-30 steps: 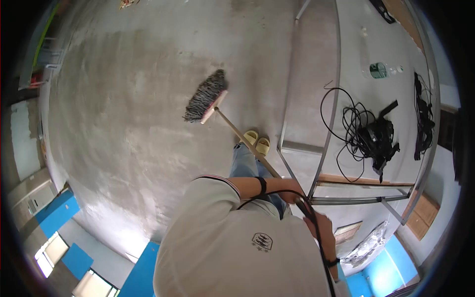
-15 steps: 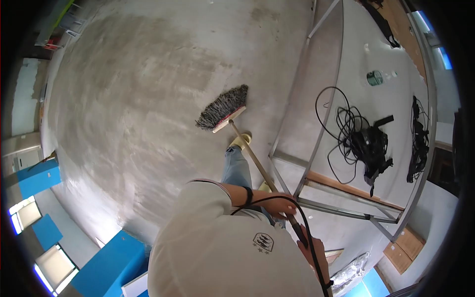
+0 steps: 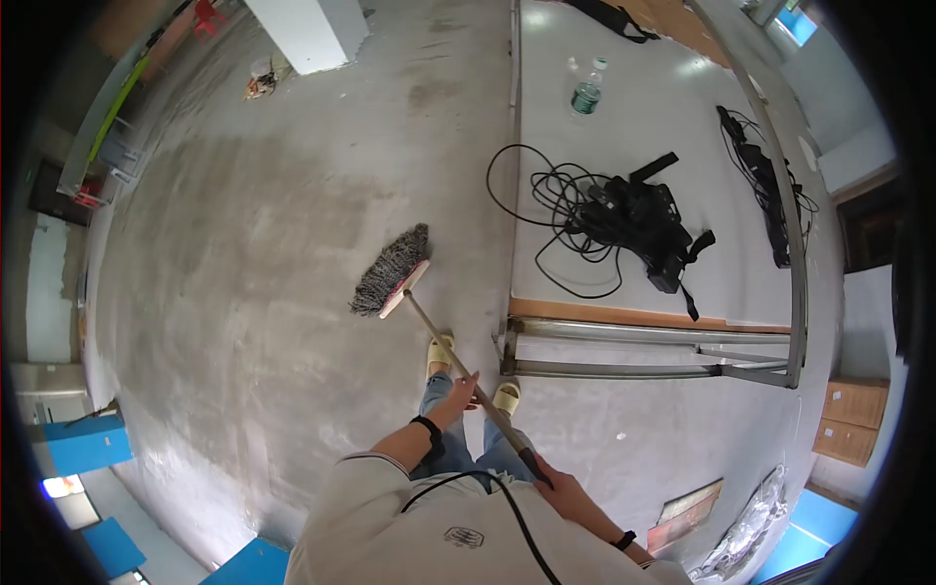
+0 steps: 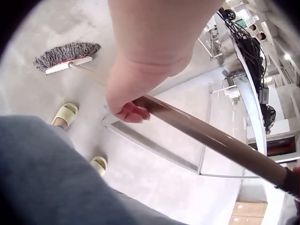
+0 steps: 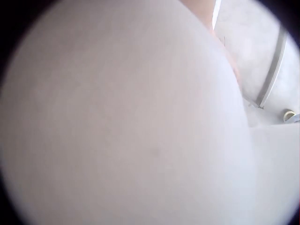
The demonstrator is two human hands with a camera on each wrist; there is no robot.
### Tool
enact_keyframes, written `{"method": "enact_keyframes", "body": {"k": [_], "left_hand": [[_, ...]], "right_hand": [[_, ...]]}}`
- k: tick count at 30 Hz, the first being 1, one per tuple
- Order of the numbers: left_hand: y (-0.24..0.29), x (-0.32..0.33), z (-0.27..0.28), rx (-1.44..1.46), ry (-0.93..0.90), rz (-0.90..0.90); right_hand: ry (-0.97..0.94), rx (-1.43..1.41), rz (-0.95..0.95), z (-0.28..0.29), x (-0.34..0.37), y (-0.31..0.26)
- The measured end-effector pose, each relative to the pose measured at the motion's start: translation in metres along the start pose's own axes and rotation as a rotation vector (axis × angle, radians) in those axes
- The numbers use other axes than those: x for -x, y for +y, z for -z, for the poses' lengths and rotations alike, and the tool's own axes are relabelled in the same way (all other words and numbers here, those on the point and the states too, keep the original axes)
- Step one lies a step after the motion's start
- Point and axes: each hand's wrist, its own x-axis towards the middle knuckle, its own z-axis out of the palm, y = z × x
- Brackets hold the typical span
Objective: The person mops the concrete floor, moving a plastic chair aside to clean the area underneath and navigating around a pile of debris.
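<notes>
A mop with a grey string head [image 3: 392, 272] rests on the floor, its long handle [image 3: 499, 419] slanting back to the person's body. My left hand [image 3: 456, 398] grips the handle at mid-length; in the left wrist view the curled fingers of that hand [image 4: 133, 105] wrap the brown pole [image 4: 201, 133]. Higher up, near the dark grip, my right hand [image 3: 564, 494] holds the handle's end. A pale, blurred surface fills most of the right wrist view, and how the right fingers lie is hidden there.
Right of the mop stands a metal-framed table [image 3: 643, 336] bearing black cables and straps [image 3: 634, 219] and a bottle [image 3: 587, 93]. Yellow slippers [image 3: 506, 397] are on the feet. A white pillar [image 3: 310, 34] stands ahead; blue panels [image 3: 88, 445] are at left.
My left hand is farther down the handle, closer to the mop head, and the hands are wider apart. The head view has turned, with the table and pillar more fully in sight.
</notes>
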Motion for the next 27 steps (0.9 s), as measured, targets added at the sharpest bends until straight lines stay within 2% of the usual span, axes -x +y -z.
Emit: {"method": "enact_keyframes", "body": {"k": [2, 3, 5, 6, 7, 9, 12, 13, 15, 17, 18, 20, 22, 23, 24, 26, 27], "left_hand": [[-0.003, -0.003, -0.025, -0.147, 0.113, 0.025], [-0.005, -0.006, -0.034, -0.147, 0.11, 0.025], [-0.017, -0.007, -0.045, -0.464, 0.294, -0.004], [-0.027, -0.01, -0.049, -0.491, 0.388, -0.077], [-0.035, -0.015, -0.04, -0.491, 0.401, -0.038], [-0.042, -0.029, -0.01, -0.373, 0.438, -0.27], [-0.022, -0.018, 0.023, -0.426, 0.403, -0.216], [-0.017, -0.022, 0.032, -0.432, 0.409, -0.194], [-0.01, -0.045, 0.049, -0.412, 0.466, -0.267], [0.001, -0.09, 0.073, -0.373, 0.513, -0.335], [0.006, -0.12, 0.087, -0.377, 0.551, -0.35], [0.067, -0.129, 0.11, -0.36, 0.623, -0.326], [0.104, -0.168, 0.159, -0.205, 0.591, -0.379], [0.121, -0.179, 0.185, -0.149, 0.55, -0.365], [0.145, -0.179, 0.203, -0.182, 0.602, -0.369], [0.185, -0.154, 0.23, -0.172, 0.661, -0.37], [0.2, -0.132, 0.243, -0.256, 0.538, -0.385]], "right_hand": [[0.044, 0.026, -0.03, -0.007, 0.003, 0.011], [0.067, 0.037, -0.056, -0.01, 0.003, 0.012], [0.064, 0.035, -0.171, -0.014, -0.003, 0.004], [0.037, 0.025, -0.177, -0.025, -0.013, 0.005], [0.057, 0.019, -0.172, -0.039, -0.023, 0.008], [0.033, -0.087, -0.208, -0.06, -0.038, -0.011], [-0.077, -0.12, -0.284, -0.077, -0.061, -0.032], [-0.065, -0.086, -0.265, -0.086, -0.07, -0.03], [-0.048, -0.053, -0.253, -0.1, -0.096, -0.028], [0.165, -0.094, 0.024, -0.097, -0.135, -0.038], [0.165, -0.135, -0.012, -0.092, -0.157, -0.048], [0.071, -0.125, -0.034, -0.077, -0.209, -0.075], [0.017, -0.061, -0.054, -0.069, -0.26, -0.118], [0.06, -0.071, 0.058, -0.074, -0.285, -0.132], [0.1, -0.079, 0.175, -0.081, -0.308, -0.146], [0.015, 0.022, 0.095, -0.085, -0.344, -0.184], [0.004, 0.054, 0.105, -0.091, -0.354, -0.192]]}}
